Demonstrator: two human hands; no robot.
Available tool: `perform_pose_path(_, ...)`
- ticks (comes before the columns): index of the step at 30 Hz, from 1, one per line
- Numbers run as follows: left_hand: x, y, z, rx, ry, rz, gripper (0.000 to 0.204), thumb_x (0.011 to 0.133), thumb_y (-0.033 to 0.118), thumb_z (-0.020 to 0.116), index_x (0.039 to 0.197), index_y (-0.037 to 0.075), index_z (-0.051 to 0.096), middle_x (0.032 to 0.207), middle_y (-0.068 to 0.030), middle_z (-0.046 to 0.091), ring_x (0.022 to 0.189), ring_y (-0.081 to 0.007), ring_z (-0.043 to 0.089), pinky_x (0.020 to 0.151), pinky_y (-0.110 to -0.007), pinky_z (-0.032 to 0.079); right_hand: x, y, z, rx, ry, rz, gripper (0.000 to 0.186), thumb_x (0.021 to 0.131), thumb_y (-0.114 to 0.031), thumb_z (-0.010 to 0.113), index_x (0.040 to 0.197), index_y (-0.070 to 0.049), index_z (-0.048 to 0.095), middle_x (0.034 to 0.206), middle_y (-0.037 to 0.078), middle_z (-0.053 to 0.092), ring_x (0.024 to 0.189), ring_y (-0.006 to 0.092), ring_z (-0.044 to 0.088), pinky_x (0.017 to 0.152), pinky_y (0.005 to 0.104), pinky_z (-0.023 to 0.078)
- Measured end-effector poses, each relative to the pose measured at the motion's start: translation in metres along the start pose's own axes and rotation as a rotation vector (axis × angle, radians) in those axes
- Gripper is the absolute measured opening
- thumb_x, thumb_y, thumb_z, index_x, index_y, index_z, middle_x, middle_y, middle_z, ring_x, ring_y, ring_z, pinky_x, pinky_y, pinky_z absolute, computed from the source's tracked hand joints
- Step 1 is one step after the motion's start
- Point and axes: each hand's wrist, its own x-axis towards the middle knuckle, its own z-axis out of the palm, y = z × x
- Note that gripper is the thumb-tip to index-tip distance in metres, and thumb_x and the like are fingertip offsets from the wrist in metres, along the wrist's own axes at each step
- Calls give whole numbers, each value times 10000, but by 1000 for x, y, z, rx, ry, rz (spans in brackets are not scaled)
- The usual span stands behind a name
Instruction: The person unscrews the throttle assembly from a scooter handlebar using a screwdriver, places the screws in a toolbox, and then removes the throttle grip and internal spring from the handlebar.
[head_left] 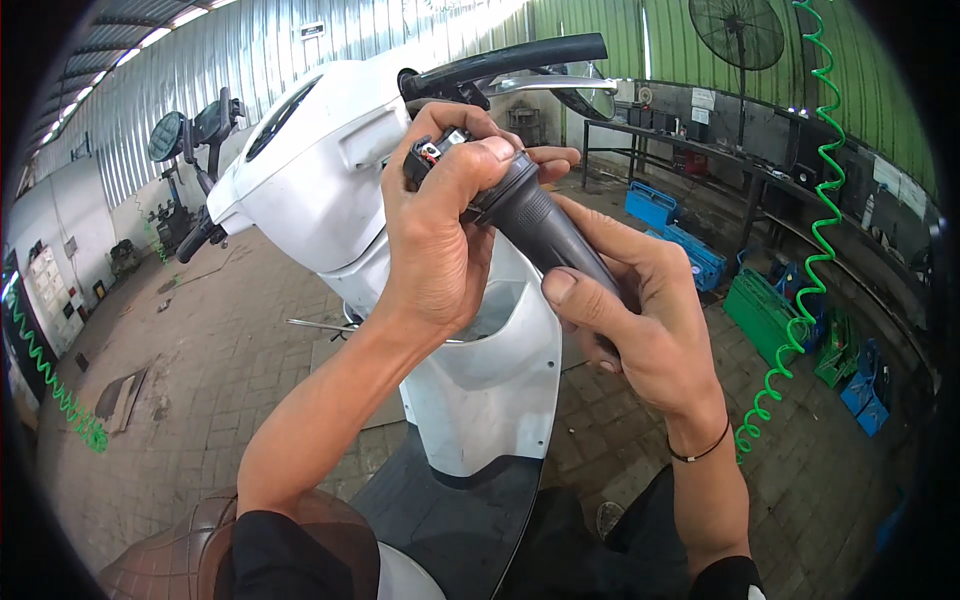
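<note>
A black throttle grip (545,228) is held in front of me at a slant, off the handlebar. My left hand (435,245) closes round its upper end, thumb and fingers on the collar. Small coloured and metal parts (430,152) show in the exposed end there. Around the ribbed rubber sleeve lower down, my right hand (655,320) is wrapped with the thumb on top. Just beyond my hands is a white scooter's handlebar cover (315,165). From it a bare black handlebar tube (520,58) runs right, beside a silver brake lever (550,86).
The scooter's white leg shield (480,410) and dark footboard (430,515) lie below my arms, with a brown seat (190,550) at lower left. Blue toolboxes (652,204) and a green toolbox (760,315) stand right, near a workbench (660,130). A green coiled hose (822,180) hangs there.
</note>
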Motion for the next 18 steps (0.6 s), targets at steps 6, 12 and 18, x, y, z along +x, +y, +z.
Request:
perform_pose_path(6, 1, -1, -1, 23, -27, 15, 193, 899, 79, 605, 1051, 5, 511, 942, -102, 585, 968, -317, 736, 939, -433, 592, 6, 21, 9, -256, 180, -404, 558, 886, -176, 767, 1371, 44, 602, 942, 67, 683, 855, 73, 575, 758, 253, 491)
perform_pose_path(12, 0, -3, -1, -14, -30, 7, 206, 894, 102, 600, 1053, 7, 510, 941, -101, 586, 957, -327, 739, 944, -428, 583, -2, -1, -8, 97, -90, 48, 574, 935, -237, 735, 1409, 39, 566, 802, 45, 641, 592, 49, 527, 520, 233, 415)
perform_pose_path(18, 0, 0, -4, 140, -94, -25, 281, 905, 228, 544, 1140, 87, 482, 994, -117, 601, 1115, -405, 673, 1053, -486, 522, -1, -2, -4, 108, -87, 62, 556, 935, -221, 732, 1393, 50, 569, 751, 30, 627, 537, 87, 539, 497, 248, 422)
